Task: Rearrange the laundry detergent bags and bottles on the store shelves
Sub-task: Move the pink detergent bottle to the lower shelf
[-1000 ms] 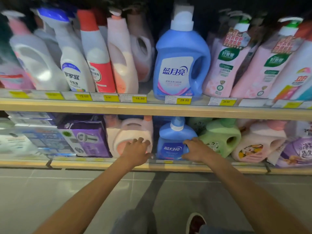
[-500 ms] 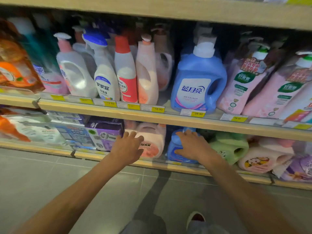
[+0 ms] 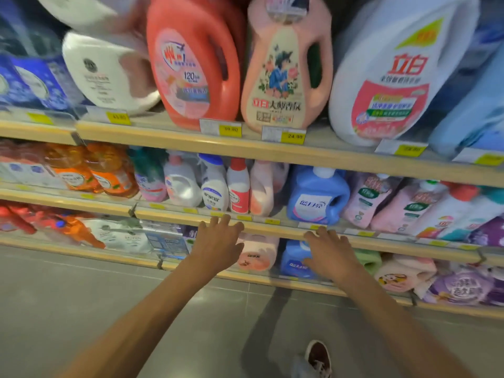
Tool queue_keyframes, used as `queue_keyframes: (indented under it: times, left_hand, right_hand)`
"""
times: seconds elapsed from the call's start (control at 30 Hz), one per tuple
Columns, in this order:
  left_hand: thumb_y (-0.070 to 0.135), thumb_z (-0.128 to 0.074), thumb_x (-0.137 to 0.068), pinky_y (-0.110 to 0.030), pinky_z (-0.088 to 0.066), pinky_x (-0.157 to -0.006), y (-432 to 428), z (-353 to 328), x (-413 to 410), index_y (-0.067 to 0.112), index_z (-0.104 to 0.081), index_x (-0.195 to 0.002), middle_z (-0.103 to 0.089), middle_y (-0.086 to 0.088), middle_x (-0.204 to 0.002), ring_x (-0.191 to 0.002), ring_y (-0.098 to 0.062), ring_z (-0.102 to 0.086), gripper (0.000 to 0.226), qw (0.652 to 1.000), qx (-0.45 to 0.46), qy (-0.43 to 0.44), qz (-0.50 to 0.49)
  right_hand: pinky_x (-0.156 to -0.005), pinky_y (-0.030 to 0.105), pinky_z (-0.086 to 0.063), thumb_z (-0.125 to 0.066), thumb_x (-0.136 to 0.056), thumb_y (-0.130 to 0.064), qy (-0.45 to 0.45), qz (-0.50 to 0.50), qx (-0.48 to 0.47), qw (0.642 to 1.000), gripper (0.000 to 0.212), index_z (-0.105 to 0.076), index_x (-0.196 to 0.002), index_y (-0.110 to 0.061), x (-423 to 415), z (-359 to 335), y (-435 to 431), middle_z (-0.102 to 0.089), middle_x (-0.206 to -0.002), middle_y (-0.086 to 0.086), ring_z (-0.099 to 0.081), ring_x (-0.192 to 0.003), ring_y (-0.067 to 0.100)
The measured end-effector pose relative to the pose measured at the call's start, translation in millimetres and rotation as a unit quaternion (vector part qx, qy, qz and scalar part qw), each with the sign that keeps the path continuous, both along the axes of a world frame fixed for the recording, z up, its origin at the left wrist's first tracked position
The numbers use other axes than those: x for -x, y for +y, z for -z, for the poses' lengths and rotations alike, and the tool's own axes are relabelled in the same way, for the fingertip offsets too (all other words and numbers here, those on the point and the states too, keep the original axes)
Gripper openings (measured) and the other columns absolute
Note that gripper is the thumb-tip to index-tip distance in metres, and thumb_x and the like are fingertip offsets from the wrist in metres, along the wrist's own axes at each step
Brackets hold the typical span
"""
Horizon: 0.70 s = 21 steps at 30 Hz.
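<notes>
Three store shelves of laundry detergent fill the head view. My left hand [image 3: 218,241] and my right hand [image 3: 328,248] are stretched out with spread fingers in front of the bottom shelf, fingertips level with the middle shelf's edge [image 3: 272,227], holding nothing. Behind my left hand lies a pink bottle [image 3: 257,253]; beside my right hand stands a small blue bottle [image 3: 294,259]. A larger blue bottle [image 3: 317,196] stands on the middle shelf above it. The top shelf holds a red jug [image 3: 195,64], a pink jug [image 3: 286,66] and a big white jug [image 3: 395,72].
Orange refill bags [image 3: 92,170] and slim bottles [image 3: 215,184] line the middle shelf's left; pink bottles [image 3: 381,203] lean at its right. The bottom shelf has white bags [image 3: 120,236], a green bottle [image 3: 369,261] and purple packs [image 3: 461,290]. Grey floor tiles and my shoe [image 3: 317,356] lie below.
The view has tilted up, bringing the top shelf's jugs into sight. Both hands have lifted away from the bottom shelf's bottles, fingers spread, up to the middle shelf's edge.
</notes>
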<state>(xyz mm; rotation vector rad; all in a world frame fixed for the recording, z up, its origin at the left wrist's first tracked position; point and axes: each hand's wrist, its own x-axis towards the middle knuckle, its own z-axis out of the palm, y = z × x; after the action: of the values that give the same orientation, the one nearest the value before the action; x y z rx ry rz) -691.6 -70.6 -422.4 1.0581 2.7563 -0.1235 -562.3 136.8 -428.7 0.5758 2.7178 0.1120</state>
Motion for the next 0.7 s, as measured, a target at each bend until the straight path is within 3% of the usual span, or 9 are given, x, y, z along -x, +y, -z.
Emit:
queue_keyframes:
  times: [0.1, 0.4, 0.7]
  left_hand:
    - [0.045, -0.053, -0.097, -0.051, -0.038, -0.107, -12, -55, -6, 0.029, -0.047, -0.142, -0.044, -0.007, -0.147, -0.134, -0.034, -0.043, 0.048, 0.999, 0.003, -0.028, 0.017]
    - [0.046, -0.051, -0.098, -0.049, -0.04, -0.105, -60, -226, -18, 0.023, -0.047, -0.139, -0.049, -0.007, -0.143, -0.134, -0.032, -0.045, 0.047, 0.999, -0.021, 0.013, 0.037]
    - [0.046, -0.052, -0.097, -0.049, -0.042, -0.103, -74, -359, -34, 0.025, -0.045, -0.143, -0.049, -0.006, -0.142, -0.132, -0.031, -0.047, 0.051, 0.996, -0.057, 0.035, 0.055]
  right_hand:
    - [-0.099, 0.042, -0.04, -0.057, -0.092, -0.044, 0.01, 0.009, -0.013, 1.0, 0.052, -0.046, -0.135, -0.018, -3, -64, -13, -0.046, -0.137, 0.008, -0.046, -0.128, 0.031]
    - [-0.099, 0.043, -0.04, -0.056, -0.094, -0.039, 0.035, 0.032, -0.012, 0.999, 0.053, -0.043, -0.141, -0.018, -16, -231, -63, -0.042, -0.142, 0.011, -0.042, -0.13, 0.033]
    - [-0.096, 0.042, -0.042, -0.058, -0.093, -0.045, 0.075, 0.05, -0.047, 0.995, 0.056, -0.044, -0.139, -0.018, -47, -373, -79, -0.046, -0.138, 0.012, -0.047, -0.125, 0.033]
